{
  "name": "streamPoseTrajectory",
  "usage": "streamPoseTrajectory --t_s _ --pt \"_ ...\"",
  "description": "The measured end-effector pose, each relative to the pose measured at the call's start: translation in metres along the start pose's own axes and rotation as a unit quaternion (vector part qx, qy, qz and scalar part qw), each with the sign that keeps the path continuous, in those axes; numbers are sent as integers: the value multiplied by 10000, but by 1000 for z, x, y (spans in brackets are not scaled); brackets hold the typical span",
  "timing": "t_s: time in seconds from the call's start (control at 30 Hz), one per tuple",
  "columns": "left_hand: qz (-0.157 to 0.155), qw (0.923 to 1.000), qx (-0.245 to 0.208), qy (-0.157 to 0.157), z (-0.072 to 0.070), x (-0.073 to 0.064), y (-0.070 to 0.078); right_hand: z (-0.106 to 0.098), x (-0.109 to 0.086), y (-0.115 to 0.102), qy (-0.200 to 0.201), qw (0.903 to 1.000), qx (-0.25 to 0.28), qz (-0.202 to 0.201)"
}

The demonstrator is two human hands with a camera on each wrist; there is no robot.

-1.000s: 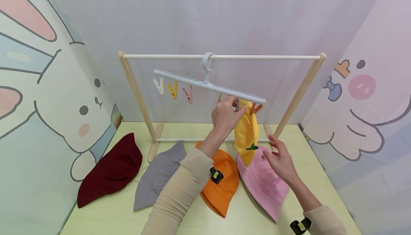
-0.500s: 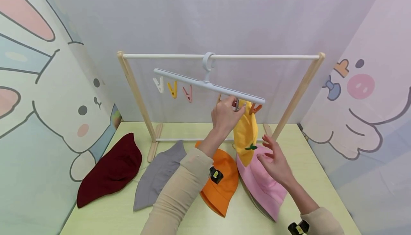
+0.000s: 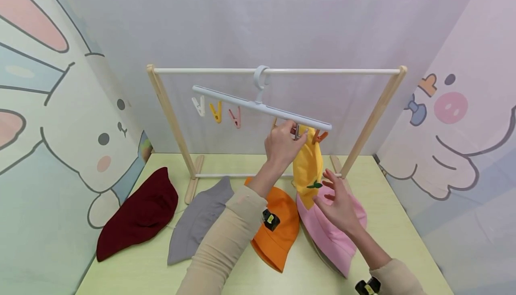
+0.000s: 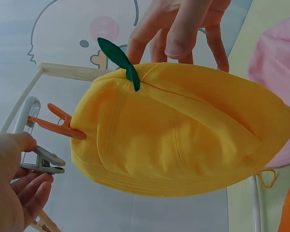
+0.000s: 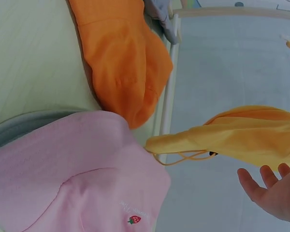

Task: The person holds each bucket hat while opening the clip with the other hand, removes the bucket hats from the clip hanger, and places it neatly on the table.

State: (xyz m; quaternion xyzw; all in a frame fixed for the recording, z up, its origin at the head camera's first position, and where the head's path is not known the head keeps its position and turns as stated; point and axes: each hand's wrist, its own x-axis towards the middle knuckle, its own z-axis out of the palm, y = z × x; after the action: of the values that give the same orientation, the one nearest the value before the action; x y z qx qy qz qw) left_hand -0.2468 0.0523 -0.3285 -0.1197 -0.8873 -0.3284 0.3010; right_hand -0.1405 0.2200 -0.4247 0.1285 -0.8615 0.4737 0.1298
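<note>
A yellow bucket hat (image 3: 307,165) with a green leaf (image 4: 117,55) hangs from the right end of the pale blue hanger (image 3: 230,99). The orange clip (image 4: 58,126) bites its edge. My left hand (image 3: 281,146) pinches a grey clip (image 4: 47,162) between thumb and fingers, beside the orange one. In the left wrist view, that grey clip's tips stand just apart from the hat. My right hand (image 3: 336,205), fingers spread and loosely bent, is beside the lower part of the yellow hat, above the pink hat (image 3: 322,236); it holds nothing.
White (image 3: 199,106), yellow (image 3: 216,112) and pink clips (image 3: 235,117) hang on the hanger's left half. The rack's white bar (image 3: 342,71) carries the hanger, which tilts down rightward. Dark red (image 3: 139,216), grey (image 3: 199,223) and orange hats (image 3: 278,227) lie on the table.
My right hand has moved left, closer to the yellow hat. The left hand keeps its pinch on the grey clip in nearly the same place.
</note>
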Motion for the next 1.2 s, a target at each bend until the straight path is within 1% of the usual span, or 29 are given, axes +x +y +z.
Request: streamPoseTrajectory --t_s 0.17,0.2,0.3,0.57,0.67,0.77,0.93,1.0,1.07,1.2 --pt "19 10000 -5 24 0 0 0 11 4 21 168 9998 -66 22" --pt "27 10000 -11 25 0 0 0 13 5 22 216 9997 -102 11" --pt "55 10000 3 33 -1 -1 0 17 7 22 339 9993 -168 25" --pt "72 9999 39 72 -1 -1 0 24 13 15 475 9978 -214 413" --pt "94 9999 30 74 -1 -1 0 26 15 14 576 9969 -204 488" --pt "117 9999 34 94 0 -2 -1 28 18 13 680 9965 -221 437" --pt "132 9998 29 112 0 -2 -2 27 21 -12 844 9964 -93 -7" --pt "128 9999 23 99 0 -2 -2 27 22 -21 905 9958 44 -146" --pt "134 9999 29 98 0 -2 -3 29 24 -19 973 9951 113 -157" --pt "141 9999 7 70 -1 -3 -3 33 28 -4 1140 9933 189 50"
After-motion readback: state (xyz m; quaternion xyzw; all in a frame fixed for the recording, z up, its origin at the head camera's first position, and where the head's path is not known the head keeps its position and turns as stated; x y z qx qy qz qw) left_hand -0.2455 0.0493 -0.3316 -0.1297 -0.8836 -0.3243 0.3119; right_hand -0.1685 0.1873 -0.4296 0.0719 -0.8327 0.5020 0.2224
